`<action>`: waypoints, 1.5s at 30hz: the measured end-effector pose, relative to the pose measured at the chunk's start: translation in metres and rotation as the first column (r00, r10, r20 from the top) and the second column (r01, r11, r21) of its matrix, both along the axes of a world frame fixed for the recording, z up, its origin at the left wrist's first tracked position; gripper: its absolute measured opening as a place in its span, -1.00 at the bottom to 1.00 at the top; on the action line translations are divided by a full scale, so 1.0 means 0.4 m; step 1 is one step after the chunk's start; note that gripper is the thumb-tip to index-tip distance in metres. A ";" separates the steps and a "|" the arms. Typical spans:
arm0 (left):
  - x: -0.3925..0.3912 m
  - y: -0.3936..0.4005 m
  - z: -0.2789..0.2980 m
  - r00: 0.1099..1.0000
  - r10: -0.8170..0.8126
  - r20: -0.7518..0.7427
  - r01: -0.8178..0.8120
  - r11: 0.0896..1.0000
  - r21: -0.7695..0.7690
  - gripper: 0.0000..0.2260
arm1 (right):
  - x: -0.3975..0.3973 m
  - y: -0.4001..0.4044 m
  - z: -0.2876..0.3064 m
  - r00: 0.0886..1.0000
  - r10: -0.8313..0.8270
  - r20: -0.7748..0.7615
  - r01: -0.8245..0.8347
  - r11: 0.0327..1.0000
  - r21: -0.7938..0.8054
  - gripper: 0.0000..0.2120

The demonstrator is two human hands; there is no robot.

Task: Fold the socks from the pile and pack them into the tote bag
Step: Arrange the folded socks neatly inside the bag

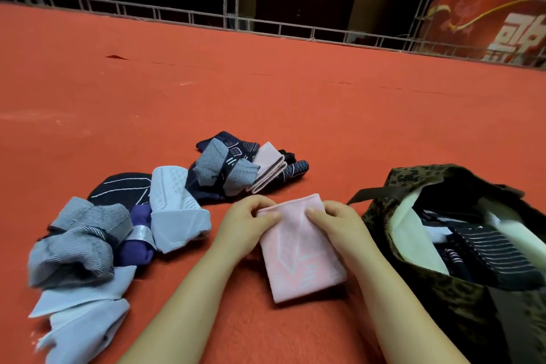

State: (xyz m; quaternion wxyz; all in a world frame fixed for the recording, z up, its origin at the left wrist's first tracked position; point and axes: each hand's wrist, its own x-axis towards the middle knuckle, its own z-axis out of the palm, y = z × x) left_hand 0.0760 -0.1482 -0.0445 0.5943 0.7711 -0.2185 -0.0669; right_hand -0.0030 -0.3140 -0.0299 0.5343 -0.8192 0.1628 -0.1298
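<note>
Head view: metal railing (177,13) and red banner (487,29) far off, beyond the orange tabletop (295,97). Sock pile (124,216) spread at left, open tote bag (443,245) at right with dark striped socks inside. Between them, flat on the tabletop, a folded pink sock (298,251) with pale line markings. Left hand (245,221) and right hand (336,221) each pinching its far corners, fingers curled.

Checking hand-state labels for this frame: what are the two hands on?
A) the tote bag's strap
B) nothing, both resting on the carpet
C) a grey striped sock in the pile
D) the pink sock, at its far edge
D: the left hand and right hand both pinch the far edge of the pink sock, which lies flat on the red carpet between the sock pile and the tote bag.
</note>
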 end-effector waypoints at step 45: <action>-0.124 0.144 -0.115 0.936 -0.326 0.131 0.152 0.713 0.685 -0.39 | -0.186 0.038 -0.144 0.978 0.207 0.012 -0.186 0.902 -0.389 -0.78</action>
